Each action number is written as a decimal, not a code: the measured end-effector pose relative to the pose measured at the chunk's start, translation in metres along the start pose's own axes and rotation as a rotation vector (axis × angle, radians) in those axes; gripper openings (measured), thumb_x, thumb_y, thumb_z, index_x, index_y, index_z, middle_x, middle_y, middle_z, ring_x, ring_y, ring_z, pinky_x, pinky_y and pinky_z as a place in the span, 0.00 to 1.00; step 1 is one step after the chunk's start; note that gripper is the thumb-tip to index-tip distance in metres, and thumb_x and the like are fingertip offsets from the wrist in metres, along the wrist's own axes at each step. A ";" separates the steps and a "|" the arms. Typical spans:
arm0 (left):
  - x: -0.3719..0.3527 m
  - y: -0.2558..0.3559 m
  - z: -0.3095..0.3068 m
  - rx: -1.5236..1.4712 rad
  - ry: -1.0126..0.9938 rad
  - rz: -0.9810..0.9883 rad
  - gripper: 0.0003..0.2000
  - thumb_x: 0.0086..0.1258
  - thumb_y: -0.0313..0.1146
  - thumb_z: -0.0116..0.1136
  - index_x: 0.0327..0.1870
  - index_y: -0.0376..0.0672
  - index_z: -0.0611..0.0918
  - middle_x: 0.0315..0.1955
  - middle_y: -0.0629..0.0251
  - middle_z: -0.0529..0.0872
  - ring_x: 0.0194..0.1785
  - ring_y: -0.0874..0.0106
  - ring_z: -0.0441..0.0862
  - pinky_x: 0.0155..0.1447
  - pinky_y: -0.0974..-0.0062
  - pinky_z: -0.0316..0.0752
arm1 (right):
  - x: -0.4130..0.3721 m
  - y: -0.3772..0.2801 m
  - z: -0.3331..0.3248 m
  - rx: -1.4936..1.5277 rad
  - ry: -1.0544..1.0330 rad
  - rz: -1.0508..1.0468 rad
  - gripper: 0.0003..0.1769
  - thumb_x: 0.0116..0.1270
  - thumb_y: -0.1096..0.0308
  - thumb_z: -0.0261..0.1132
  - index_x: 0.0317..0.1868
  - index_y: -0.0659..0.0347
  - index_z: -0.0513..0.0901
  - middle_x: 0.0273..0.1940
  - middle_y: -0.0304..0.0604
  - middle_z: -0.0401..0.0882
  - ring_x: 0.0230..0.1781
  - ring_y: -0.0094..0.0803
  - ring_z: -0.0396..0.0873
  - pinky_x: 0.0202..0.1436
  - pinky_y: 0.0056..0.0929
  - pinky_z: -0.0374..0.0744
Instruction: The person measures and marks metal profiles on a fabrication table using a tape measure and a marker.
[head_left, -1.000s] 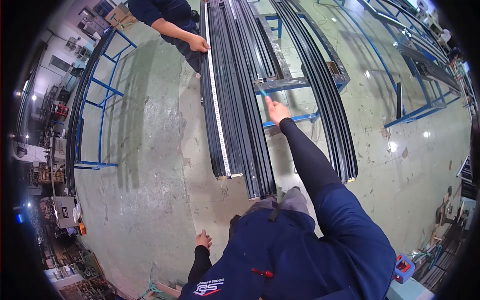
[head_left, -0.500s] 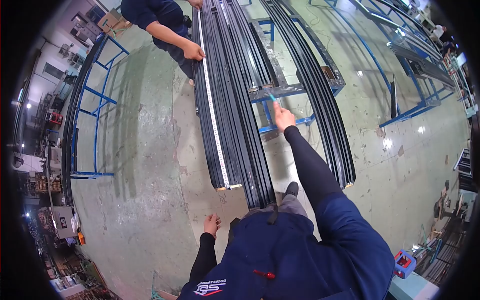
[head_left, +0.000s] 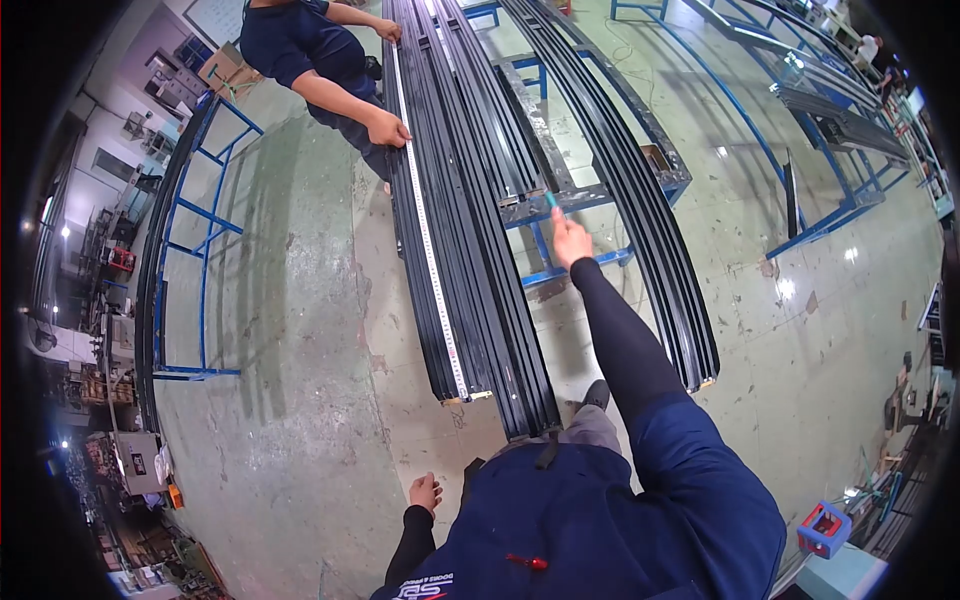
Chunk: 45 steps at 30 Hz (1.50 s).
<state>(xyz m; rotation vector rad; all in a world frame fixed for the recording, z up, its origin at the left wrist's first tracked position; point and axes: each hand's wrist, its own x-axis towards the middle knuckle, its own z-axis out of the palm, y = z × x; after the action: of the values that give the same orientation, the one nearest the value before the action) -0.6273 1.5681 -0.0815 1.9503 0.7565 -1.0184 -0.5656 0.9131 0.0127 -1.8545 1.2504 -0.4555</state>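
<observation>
My right hand (head_left: pixel 571 243) reaches forward and is closed around a slim teal pen-like tool (head_left: pixel 551 200), whose exact kind is too small to make out. The tool points at the near end of a shorter black profile (head_left: pixel 515 150); whether it touches cannot be told. My left hand (head_left: pixel 426 492) hangs by my hip with its fingers loosely bent, holding nothing visible. Long black metal profiles (head_left: pixel 470 250) stretch away in front of me. Along their left side lies a white measuring tape (head_left: pixel 428 250), with a co-worker's hand (head_left: pixel 388 128) on it farther up.
The co-worker (head_left: pixel 310 60) stands left of the profiles. A blue metal stand (head_left: pixel 535 277) is under them, and another black profile bundle (head_left: pixel 640 190) lies to the right. Blue racks (head_left: pixel 205 205) stand at left and right. A blue-and-red crate-like object (head_left: pixel 824 530) sits lower right.
My view has shifted slightly, so the profiles and racks sit lower in the picture. My right hand remains stretched out with the teal tool. The left hand's fingers look more bent.
</observation>
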 end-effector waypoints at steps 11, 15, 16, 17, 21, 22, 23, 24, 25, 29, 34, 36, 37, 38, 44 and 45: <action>-0.007 0.007 0.016 -0.026 -0.044 0.041 0.19 0.78 0.49 0.56 0.58 0.46 0.75 0.43 0.69 0.82 0.43 0.72 0.82 0.43 0.70 0.77 | 0.029 -0.018 0.014 -0.141 -0.277 -0.067 0.55 0.67 0.20 0.43 0.65 0.67 0.79 0.60 0.67 0.79 0.65 0.58 0.75 0.72 0.47 0.70; -0.008 0.013 0.020 -0.039 -0.053 0.057 0.19 0.77 0.49 0.57 0.58 0.46 0.75 0.42 0.69 0.82 0.42 0.73 0.82 0.42 0.71 0.76 | -0.006 -0.016 0.012 -0.155 -0.237 -0.029 0.54 0.69 0.21 0.42 0.64 0.68 0.79 0.58 0.66 0.80 0.63 0.58 0.77 0.69 0.48 0.72; -0.006 0.012 0.021 -0.040 -0.050 0.059 0.19 0.77 0.49 0.58 0.58 0.45 0.76 0.41 0.69 0.83 0.41 0.74 0.82 0.40 0.72 0.76 | -0.011 -0.008 0.012 -0.154 -0.207 -0.013 0.54 0.69 0.22 0.42 0.64 0.68 0.79 0.57 0.66 0.81 0.63 0.58 0.77 0.69 0.48 0.72; -0.005 0.010 0.021 -0.041 -0.046 0.060 0.20 0.76 0.48 0.58 0.58 0.45 0.76 0.40 0.69 0.83 0.39 0.75 0.82 0.38 0.73 0.76 | -0.018 0.001 0.012 -0.152 -0.178 0.005 0.53 0.69 0.22 0.42 0.64 0.68 0.80 0.57 0.66 0.81 0.63 0.58 0.77 0.68 0.49 0.73; 0.000 0.011 0.021 -0.011 -0.051 0.052 0.20 0.76 0.48 0.59 0.58 0.44 0.76 0.41 0.68 0.84 0.39 0.74 0.82 0.39 0.73 0.76 | -0.040 0.003 0.011 -0.162 -0.173 0.017 0.51 0.71 0.24 0.42 0.61 0.69 0.81 0.55 0.68 0.82 0.61 0.60 0.78 0.67 0.50 0.73; 0.002 0.012 0.020 0.008 -0.054 0.051 0.20 0.76 0.48 0.59 0.58 0.44 0.76 0.41 0.68 0.84 0.40 0.74 0.82 0.39 0.72 0.76 | -0.043 0.002 0.014 -0.176 -0.181 -0.012 0.51 0.72 0.25 0.42 0.60 0.70 0.81 0.54 0.68 0.82 0.61 0.61 0.78 0.67 0.50 0.72; 0.003 0.012 0.021 0.025 -0.058 0.050 0.20 0.76 0.48 0.59 0.58 0.44 0.76 0.41 0.68 0.84 0.40 0.74 0.82 0.39 0.72 0.76 | -0.041 0.004 0.019 -0.122 -0.118 0.041 0.51 0.69 0.23 0.43 0.63 0.65 0.81 0.56 0.68 0.81 0.62 0.59 0.77 0.68 0.50 0.73; 0.002 0.014 0.021 0.015 -0.058 0.058 0.20 0.76 0.48 0.59 0.58 0.44 0.76 0.41 0.68 0.84 0.40 0.74 0.82 0.39 0.72 0.76 | -0.040 0.005 0.023 -0.144 -0.155 0.001 0.51 0.69 0.22 0.43 0.63 0.65 0.80 0.56 0.68 0.81 0.62 0.59 0.77 0.68 0.50 0.72; 0.002 0.018 0.021 0.008 -0.057 0.068 0.20 0.76 0.48 0.59 0.58 0.44 0.76 0.41 0.68 0.84 0.40 0.74 0.82 0.40 0.72 0.76 | -0.039 0.005 0.026 -0.162 -0.191 -0.038 0.52 0.69 0.22 0.43 0.63 0.65 0.80 0.56 0.68 0.81 0.62 0.59 0.77 0.68 0.50 0.72; 0.003 0.028 0.017 -0.010 -0.088 0.108 0.19 0.77 0.49 0.56 0.59 0.46 0.75 0.44 0.69 0.82 0.45 0.73 0.82 0.44 0.69 0.76 | -0.024 0.020 0.017 -0.115 -0.072 0.043 0.52 0.70 0.22 0.40 0.63 0.66 0.81 0.56 0.67 0.81 0.62 0.59 0.77 0.68 0.49 0.73; -0.001 0.018 0.022 0.009 -0.075 0.086 0.18 0.77 0.49 0.56 0.56 0.45 0.77 0.42 0.68 0.83 0.43 0.73 0.82 0.43 0.69 0.76 | -0.033 0.023 -0.009 -0.022 -0.181 -0.001 0.49 0.71 0.24 0.41 0.53 0.65 0.85 0.49 0.68 0.84 0.58 0.63 0.78 0.65 0.51 0.73; -0.002 0.017 0.022 0.151 -0.134 0.067 0.19 0.77 0.49 0.56 0.52 0.41 0.79 0.39 0.66 0.84 0.40 0.72 0.84 0.42 0.70 0.77 | -0.040 0.021 -0.008 -0.034 -0.099 0.025 0.46 0.72 0.26 0.43 0.50 0.65 0.85 0.48 0.68 0.83 0.57 0.64 0.78 0.63 0.53 0.73; -0.003 0.023 0.021 0.265 -0.205 0.069 0.19 0.77 0.49 0.57 0.50 0.39 0.80 0.37 0.65 0.84 0.38 0.71 0.84 0.41 0.70 0.78 | -0.043 0.026 -0.006 0.019 -0.033 0.066 0.46 0.72 0.26 0.43 0.48 0.66 0.85 0.48 0.68 0.83 0.56 0.65 0.78 0.63 0.53 0.73; -0.004 0.031 0.022 0.376 -0.276 0.076 0.20 0.77 0.49 0.57 0.48 0.37 0.81 0.35 0.64 0.84 0.36 0.70 0.85 0.40 0.71 0.79 | -0.045 0.030 -0.007 0.075 0.035 0.102 0.46 0.71 0.26 0.44 0.46 0.66 0.84 0.47 0.69 0.83 0.55 0.65 0.78 0.62 0.53 0.73; -0.165 0.202 0.110 0.023 -0.847 0.537 0.22 0.83 0.48 0.48 0.58 0.35 0.77 0.48 0.57 0.86 0.52 0.65 0.85 0.59 0.65 0.79 | -0.160 0.043 -0.052 0.186 -0.054 -0.285 0.17 0.64 0.62 0.72 0.49 0.62 0.82 0.47 0.62 0.83 0.52 0.60 0.80 0.55 0.49 0.78; -0.192 0.230 0.140 0.089 -0.846 0.673 0.24 0.83 0.48 0.46 0.65 0.35 0.74 0.53 0.56 0.85 0.58 0.64 0.84 0.63 0.64 0.77 | -0.186 0.069 -0.050 0.077 -0.008 -0.483 0.21 0.64 0.67 0.70 0.57 0.60 0.80 0.58 0.60 0.78 0.58 0.58 0.77 0.59 0.47 0.78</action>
<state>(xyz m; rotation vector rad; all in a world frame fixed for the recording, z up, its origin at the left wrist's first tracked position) -0.5981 1.3055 0.1171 1.4398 -0.3955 -1.2742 -0.7213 1.0457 0.0142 -2.0850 0.7574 -0.7413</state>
